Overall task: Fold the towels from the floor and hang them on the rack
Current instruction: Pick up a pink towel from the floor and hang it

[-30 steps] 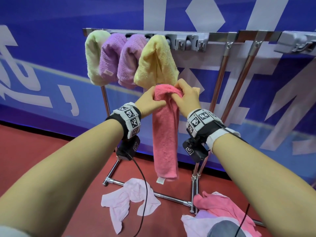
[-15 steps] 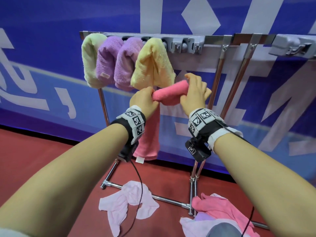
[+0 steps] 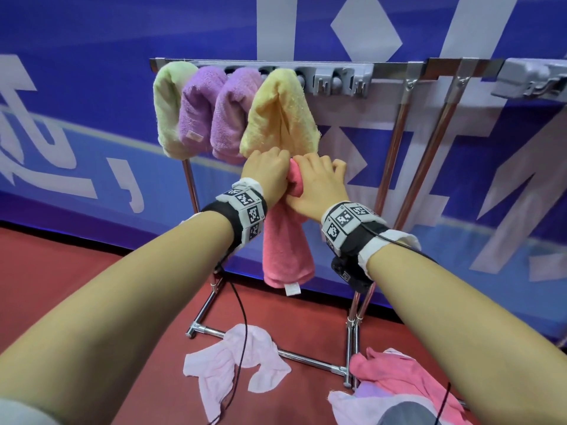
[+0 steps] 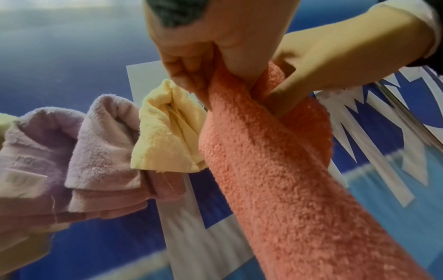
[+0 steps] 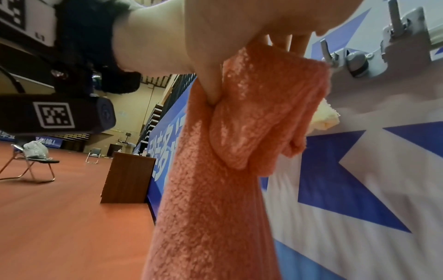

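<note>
A folded coral-pink towel (image 3: 287, 246) (image 4: 275, 170) (image 5: 215, 189) hangs straight down from both my hands, just under the yellow towel. My left hand (image 3: 266, 173) (image 4: 189, 75) grips its top fold on the left. My right hand (image 3: 316, 182) (image 4: 311, 62) (image 5: 239, 47) grips the same fold on the right, thumb pressed into the cloth. The metal rack (image 3: 399, 69) carries a pale green towel (image 3: 168, 108), two purple towels (image 3: 214, 111) and a yellow towel (image 3: 280, 115) (image 4: 165, 132) along its left end. Empty grey clips (image 3: 340, 82) (image 5: 357, 62) sit to the right of the yellow towel.
On the red floor lie a light pink towel (image 3: 236, 360) across the rack's base bar and a heap of pink and white towels (image 3: 392, 381) at the lower right. A blue banner wall (image 3: 92, 87) stands behind the rack. A chair (image 5: 31, 161) and a wooden cabinet (image 5: 127, 178) stand far off.
Half a second ago the towel's top was stretched sideways between my hands. Now the hands have come together, dropped a little, and the folded towel hangs shorter and doubled below them.
</note>
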